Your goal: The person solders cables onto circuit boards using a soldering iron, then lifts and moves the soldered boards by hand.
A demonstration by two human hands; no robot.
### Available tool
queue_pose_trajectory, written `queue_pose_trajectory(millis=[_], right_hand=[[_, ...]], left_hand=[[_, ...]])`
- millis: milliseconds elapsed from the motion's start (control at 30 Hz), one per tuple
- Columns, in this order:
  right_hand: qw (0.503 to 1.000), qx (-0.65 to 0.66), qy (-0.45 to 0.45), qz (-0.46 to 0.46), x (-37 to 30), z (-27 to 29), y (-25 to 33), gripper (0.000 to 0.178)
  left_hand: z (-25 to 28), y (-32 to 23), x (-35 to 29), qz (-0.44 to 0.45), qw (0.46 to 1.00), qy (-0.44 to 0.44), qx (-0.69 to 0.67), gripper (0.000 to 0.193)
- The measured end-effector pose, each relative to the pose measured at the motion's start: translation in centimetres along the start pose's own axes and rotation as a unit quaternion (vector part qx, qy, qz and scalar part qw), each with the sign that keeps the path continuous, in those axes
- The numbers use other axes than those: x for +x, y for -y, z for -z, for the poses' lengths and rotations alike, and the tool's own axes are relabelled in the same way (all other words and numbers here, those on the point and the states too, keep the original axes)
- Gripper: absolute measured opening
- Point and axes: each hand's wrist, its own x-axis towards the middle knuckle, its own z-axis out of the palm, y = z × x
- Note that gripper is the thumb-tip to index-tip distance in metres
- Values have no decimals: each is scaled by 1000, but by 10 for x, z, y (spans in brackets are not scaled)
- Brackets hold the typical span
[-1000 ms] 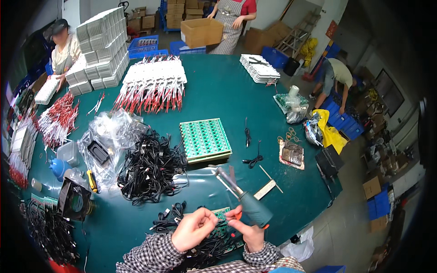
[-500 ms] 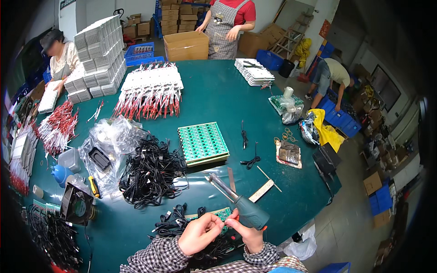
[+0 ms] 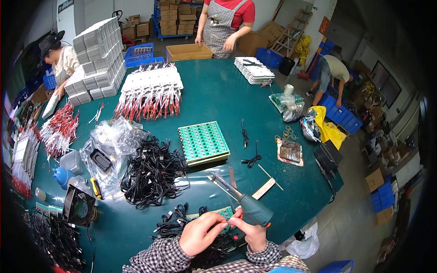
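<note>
Dark green covers the big table, and lots of little things lie on it. Close by, the left hand is curled in, its thumb and finger pinched at the tips. The right hand is closed like that too, and its fingertips meet the left ones. I cannot tell what tiny thing may be between them. Right against the right hand is a green soldering tool, its thin metal end pointing up and left. I cannot tell if the other fingers hold it.

Just behind the hands lies a green circuit board, partly hidden, with black cables beside it. Over to the left is a black fan, and near that a yellow and black screwdriver.

A bit farther off, a big black cable pile sits next to a neat stack of green boards. Past them are white panels with red and white wires, next to a tall white stack.

At the far edge, a person in an apron stands behind a cardboard box. Off to the right, another person bends over blue crates.
</note>
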Motion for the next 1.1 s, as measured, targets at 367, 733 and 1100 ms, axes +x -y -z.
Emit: queue_pose_trajectory(millis=[367,733,1100], right_hand=[[993,101,-21,-60,-8,5,4,13],[991,118,-40,-39,-3,6,1,6],[984,123,-128,-20,-4,41,-6,51]], left_hand=[[-9,-8,-7,-89,994,-37,54,15],[5,9,3,37,997,-59,-17,4],[30,23,13,239,971,17,-14,10]])
